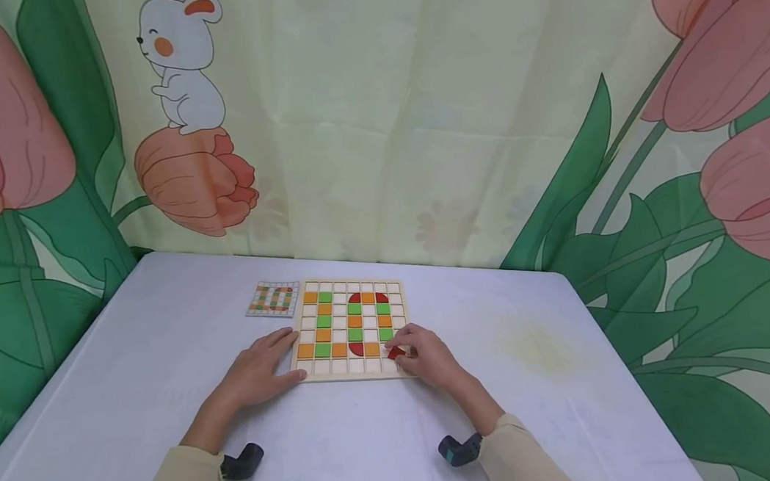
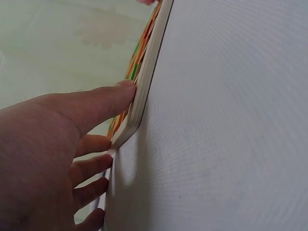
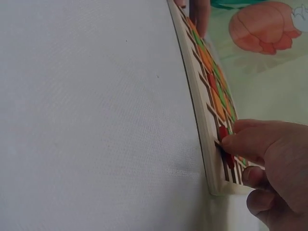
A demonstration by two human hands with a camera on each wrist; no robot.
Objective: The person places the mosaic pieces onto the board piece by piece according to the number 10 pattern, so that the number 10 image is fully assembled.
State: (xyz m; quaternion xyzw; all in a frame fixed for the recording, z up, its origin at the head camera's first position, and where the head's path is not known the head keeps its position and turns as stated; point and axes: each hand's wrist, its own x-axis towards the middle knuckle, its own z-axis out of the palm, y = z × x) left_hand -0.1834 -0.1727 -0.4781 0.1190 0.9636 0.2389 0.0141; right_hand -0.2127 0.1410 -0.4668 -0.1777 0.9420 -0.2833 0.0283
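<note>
A square wooden grid board lies on the table, with orange, green and red tiles set in some of its cells. My left hand rests against the board's left edge, fingers spread; in the left wrist view the thumb touches the board's side near a corner. At the lower right of the grid, my right hand pinches a red tile between thumb and finger. The right wrist view shows that red tile tilted over a cell near the board's edge. Part of the board's right edge is hidden by my right hand.
A small pattern card with a matching coloured grid lies beside the board's upper left corner. A white cloth covers the table. Behind it hangs a curtain printed with tulips and a rabbit.
</note>
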